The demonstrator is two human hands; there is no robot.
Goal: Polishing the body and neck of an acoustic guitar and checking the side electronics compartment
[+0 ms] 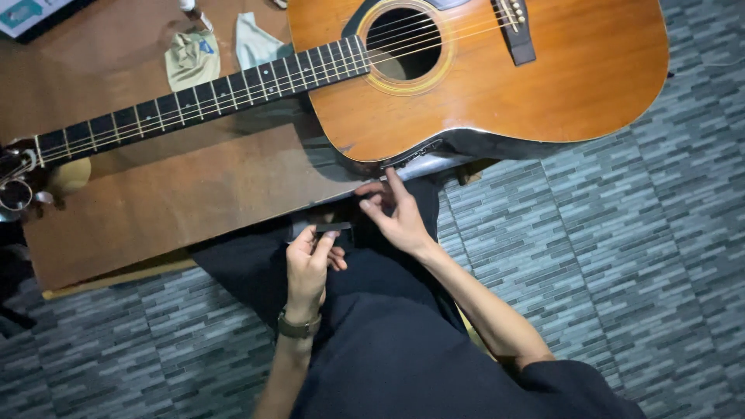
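Dark flat bar (332, 227) pinched at left hand (308, 266) fingertips, long axis sideways, over the lap. Right hand (397, 217) spread loose, nearer, just right of the bar, fingers toward guitar (543, 77) edge on surface (178, 194).

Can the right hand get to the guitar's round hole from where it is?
Probably yes. The right hand is open at the guitar's near edge, and nothing lies between it and the sound hole. The left hand holds a small dark bar.

Guitar headstock (15, 174) and body top (481, 15) cut off by frame edges.
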